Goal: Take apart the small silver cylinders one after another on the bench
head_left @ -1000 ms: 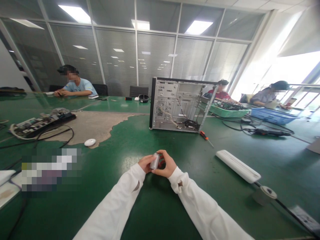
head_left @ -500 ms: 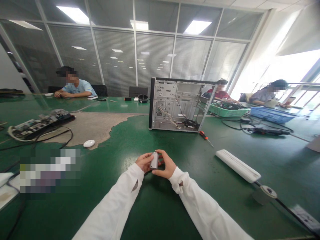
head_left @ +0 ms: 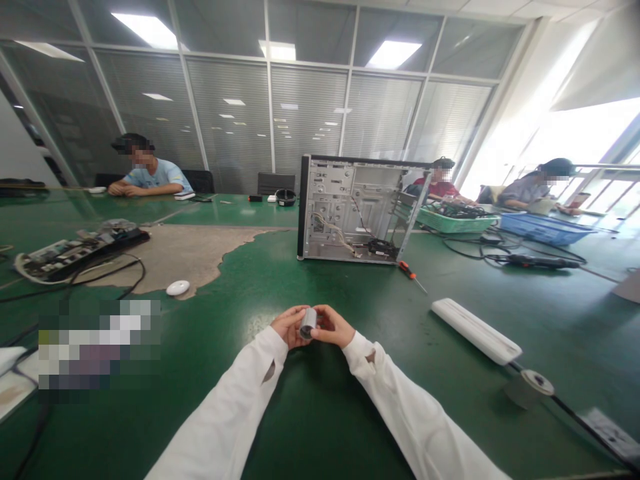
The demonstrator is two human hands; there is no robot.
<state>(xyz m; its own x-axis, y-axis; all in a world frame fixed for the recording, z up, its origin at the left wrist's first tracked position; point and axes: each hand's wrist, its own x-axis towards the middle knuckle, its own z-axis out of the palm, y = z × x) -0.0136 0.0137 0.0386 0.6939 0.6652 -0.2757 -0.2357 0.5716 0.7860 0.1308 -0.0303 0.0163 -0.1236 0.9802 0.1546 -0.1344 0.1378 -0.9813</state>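
A small silver-grey metal cylinder (head_left: 311,318) is held just above the green table, between both hands. Its near end faces me and looks dark and recessed inside a rim. My left hand (head_left: 289,325) is closed around its left side, thumb on top and fingers partly hidden beneath. From the right, my right hand (head_left: 337,327) grips it too, with the thumb at the lower near edge and the other fingers behind. Beyond the hands stands an opened computer case (head_left: 350,213), wires and a black fan inside.
An orange-handled screwdriver (head_left: 407,270) lies by the case. To the right are a long white bar (head_left: 475,331) and a grey cylindrical piece (head_left: 533,389) near a cable. A white round lid (head_left: 178,288) and an opened circuit-board device (head_left: 83,250) lie left. Three people sit beyond.
The cylinder has been turned, so its dark near end now shows. My right thumb has moved up onto its lower edge, and the right fingers have closed in.
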